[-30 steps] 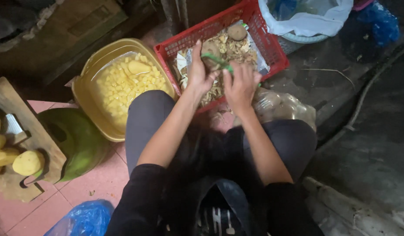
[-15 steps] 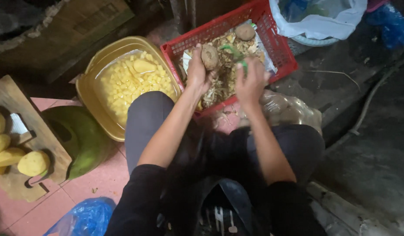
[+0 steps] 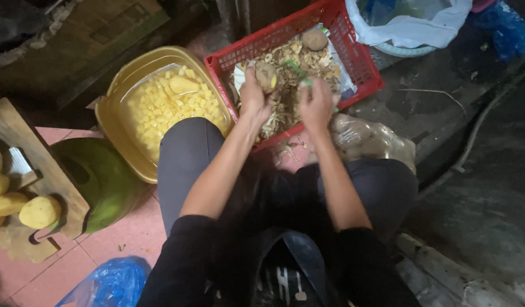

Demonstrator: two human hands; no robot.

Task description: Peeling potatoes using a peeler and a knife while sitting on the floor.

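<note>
Brown potato (image 3: pixel 266 75) pinched in left hand (image 3: pixel 254 98) fingertips, right hand (image 3: pixel 316 103) gripping green peeler (image 3: pixel 297 70)

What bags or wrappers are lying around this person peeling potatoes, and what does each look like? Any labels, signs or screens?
Clear plastic bag: on the floor by the right knee, crumpled, lumpy brown contents.
White plastic bag: top right, lining a round bin, open.
Blue plastic bag: bottom left on the pink tiles, crumpled.
Blue plastic bag: far top right corner, bunched.
Labels, signs, screens: none visible.
</note>
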